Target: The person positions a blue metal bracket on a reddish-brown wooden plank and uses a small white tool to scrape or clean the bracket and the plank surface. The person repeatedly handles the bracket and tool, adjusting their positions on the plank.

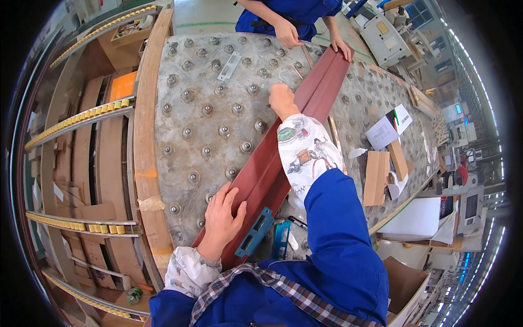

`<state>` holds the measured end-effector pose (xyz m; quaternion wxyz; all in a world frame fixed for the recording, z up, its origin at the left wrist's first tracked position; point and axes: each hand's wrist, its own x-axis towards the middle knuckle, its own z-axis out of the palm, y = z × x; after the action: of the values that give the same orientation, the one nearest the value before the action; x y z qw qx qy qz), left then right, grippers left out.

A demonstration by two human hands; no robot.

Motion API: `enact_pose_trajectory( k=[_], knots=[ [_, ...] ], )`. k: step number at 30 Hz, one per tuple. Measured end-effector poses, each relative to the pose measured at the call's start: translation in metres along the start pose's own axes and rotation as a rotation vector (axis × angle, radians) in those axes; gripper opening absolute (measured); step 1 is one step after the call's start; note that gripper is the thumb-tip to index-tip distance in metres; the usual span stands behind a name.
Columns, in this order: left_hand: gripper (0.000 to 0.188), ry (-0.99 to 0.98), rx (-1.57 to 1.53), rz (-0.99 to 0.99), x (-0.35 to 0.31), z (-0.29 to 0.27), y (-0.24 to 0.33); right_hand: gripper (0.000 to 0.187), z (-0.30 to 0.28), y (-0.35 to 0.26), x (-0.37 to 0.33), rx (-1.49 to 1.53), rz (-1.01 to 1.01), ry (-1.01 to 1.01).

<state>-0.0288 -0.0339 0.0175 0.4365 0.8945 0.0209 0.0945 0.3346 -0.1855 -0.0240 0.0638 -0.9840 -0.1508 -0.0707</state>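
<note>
A long reddish-brown grooved board (256,177) lies diagonally over a metal table (182,150) studded with ball rollers. My left hand (222,217) rests on the board's near end, its fingers spread. My right hand (283,101) is closed in a fist at the board's left edge, farther up; whatever it may grip is hidden. On the near end of the board lies a blue slotted plate (254,232), close to my left hand. Beside the board sit another blue piece (280,240) and a black pen-like tool (297,222).
Across the table a co-worker's hand (341,48) holds the board's far end; their other hand (287,34) is near the table edge. A grey slotted plate (229,66) lies far left. Wood blocks (376,179) and papers (383,133) lie right. A roller rack (81,121) stands left.
</note>
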Motion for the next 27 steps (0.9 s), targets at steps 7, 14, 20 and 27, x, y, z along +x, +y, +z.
enact_pose_trajectory(
  k=[7,14,20,27],
  knots=[
    [0.037,0.176,-0.028,0.112,0.000,0.010,-0.008,0.015,-0.099,-0.046,-0.060,0.397,-0.233,0.166],
    [0.019,0.168,-0.753,0.030,-0.024,-0.027,0.036,0.029,-0.204,-0.109,-0.262,0.446,-0.821,0.533],
    [0.025,-0.160,-0.912,0.155,-0.071,-0.065,0.100,0.032,-0.231,-0.105,-0.348,0.595,-0.757,0.588],
    [0.022,-0.255,-0.709,0.209,-0.114,-0.082,0.126,0.017,-0.249,-0.095,-0.425,1.524,-0.073,-0.128]
  ],
)
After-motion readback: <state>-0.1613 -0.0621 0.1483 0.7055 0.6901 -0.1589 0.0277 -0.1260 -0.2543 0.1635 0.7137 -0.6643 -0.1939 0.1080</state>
